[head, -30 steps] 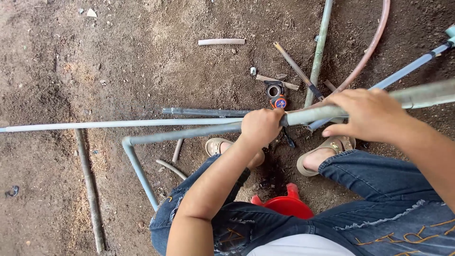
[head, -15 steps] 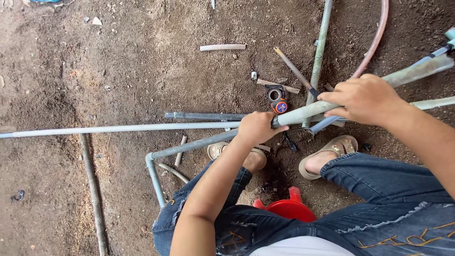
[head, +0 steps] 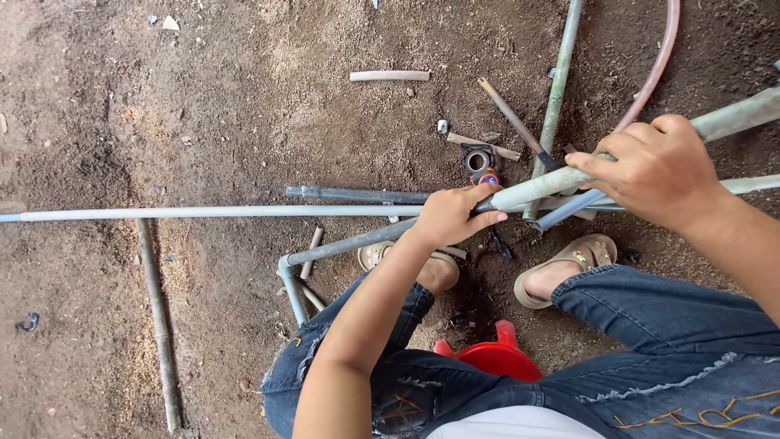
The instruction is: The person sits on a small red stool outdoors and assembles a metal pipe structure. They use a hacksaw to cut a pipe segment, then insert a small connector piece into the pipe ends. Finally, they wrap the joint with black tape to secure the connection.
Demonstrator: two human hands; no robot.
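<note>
Over the dirt, both hands, left hand (head: 451, 215) and right hand (head: 650, 167), still clench the raised grey pipe (head: 540, 189).

Even, soft daylight; faint shadows; sharp focus throughout; no glare or blur.

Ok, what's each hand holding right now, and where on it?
Both grip pipes where they meet: the right hand wraps the thick grey pipe just behind its open end, and the left hand holds the thin pipe at that end.

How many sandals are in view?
2: one sandal sits partly behind the left arm, below the pipes; the other sandal is to its right, above the denim knee.
</note>
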